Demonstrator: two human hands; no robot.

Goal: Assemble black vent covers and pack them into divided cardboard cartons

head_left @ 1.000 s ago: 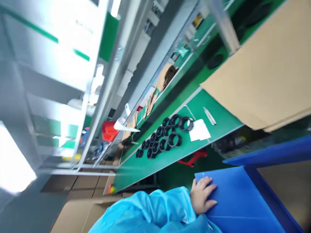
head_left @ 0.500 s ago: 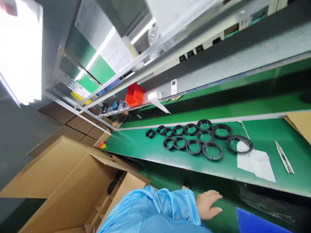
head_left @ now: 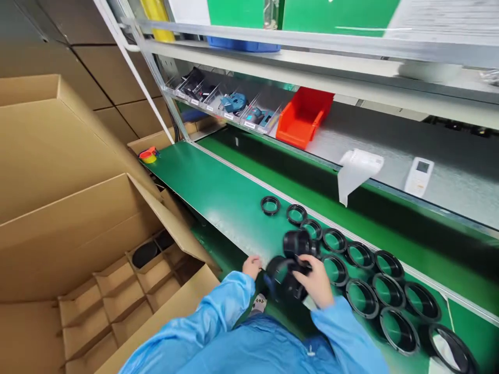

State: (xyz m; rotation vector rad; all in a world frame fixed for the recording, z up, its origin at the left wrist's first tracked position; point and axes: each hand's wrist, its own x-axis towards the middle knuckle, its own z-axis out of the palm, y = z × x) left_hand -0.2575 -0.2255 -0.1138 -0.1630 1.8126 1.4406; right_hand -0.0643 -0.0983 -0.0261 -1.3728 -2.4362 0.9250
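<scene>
Cylinder [head_left: 286, 278], black and blurred, is at 5 o'clock in view by the table's [head_left: 202, 182] near edge, pinched between the right hand's [head_left: 317, 283] thumb and fingers. A second cylinder [head_left: 294, 244] shows at its 12 o'clock. At its 9 o'clock, the left hand [head_left: 252, 266] has curled fingers; whether they grip anything I cannot tell. Black rings [head_left: 437, 311] stand at 4 o'clock, a divided box [head_left: 47, 249] at 8, a red bin [head_left: 296, 124] at 1.
</scene>
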